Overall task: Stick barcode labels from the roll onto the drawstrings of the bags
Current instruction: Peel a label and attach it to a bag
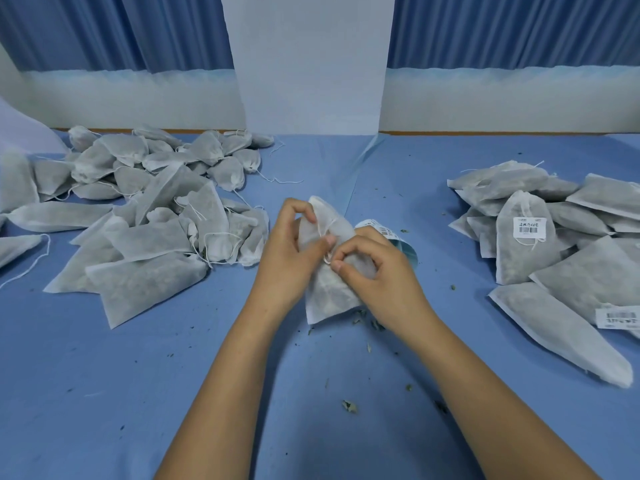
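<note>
A white drawstring bag [329,292] lies between my hands at the middle of the blue table. My left hand [294,251] holds its upper part, thumb and fingers curled round the neck. My right hand [374,268] pinches the thin white drawstring [327,233] beside the left thumb. The label roll [388,233], white barcode labels on a blue liner, lies just behind my right hand and is partly hidden by it.
A large heap of unlabelled bags [145,209] covers the left side. A pile of bags [554,244] on the right carries barcode labels [529,226]. A white pillar [308,64] stands behind. Dried leaf crumbs [349,406] dot the blue table [104,393].
</note>
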{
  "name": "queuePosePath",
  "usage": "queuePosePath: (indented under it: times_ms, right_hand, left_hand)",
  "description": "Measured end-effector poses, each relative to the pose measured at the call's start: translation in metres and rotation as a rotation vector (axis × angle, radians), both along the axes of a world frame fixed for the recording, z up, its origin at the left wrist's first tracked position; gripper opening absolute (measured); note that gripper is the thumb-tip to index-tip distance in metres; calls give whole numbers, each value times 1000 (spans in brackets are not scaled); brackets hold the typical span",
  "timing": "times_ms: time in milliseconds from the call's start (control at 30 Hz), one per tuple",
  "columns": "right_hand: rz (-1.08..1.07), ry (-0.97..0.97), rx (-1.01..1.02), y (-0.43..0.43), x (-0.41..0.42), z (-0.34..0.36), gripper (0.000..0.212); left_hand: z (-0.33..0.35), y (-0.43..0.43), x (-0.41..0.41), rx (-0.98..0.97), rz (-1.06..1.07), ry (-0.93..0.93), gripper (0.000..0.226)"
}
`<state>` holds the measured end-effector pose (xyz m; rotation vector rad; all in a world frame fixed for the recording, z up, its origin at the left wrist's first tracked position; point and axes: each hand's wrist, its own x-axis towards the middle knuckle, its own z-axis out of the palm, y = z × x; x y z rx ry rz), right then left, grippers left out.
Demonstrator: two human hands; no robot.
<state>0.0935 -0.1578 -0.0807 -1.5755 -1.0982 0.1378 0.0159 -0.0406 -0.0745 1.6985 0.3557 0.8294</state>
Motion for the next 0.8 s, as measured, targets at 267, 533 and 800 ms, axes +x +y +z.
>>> queuePosePath:
  times_ms: [267, 533, 800]
  right_hand:
    - [-274, -345, -438, -11, 24, -4, 24]
    - [-283, -381, -541, -8, 26, -12, 15]
    - [-183, 311, 118, -6, 14, 5, 22]
  left_hand:
    - [3, 18, -11, 82, 601, -52, 16]
    - [1, 14, -7, 217, 603, -88, 27]
    - [-7, -8, 6, 502, 341, -45, 13]
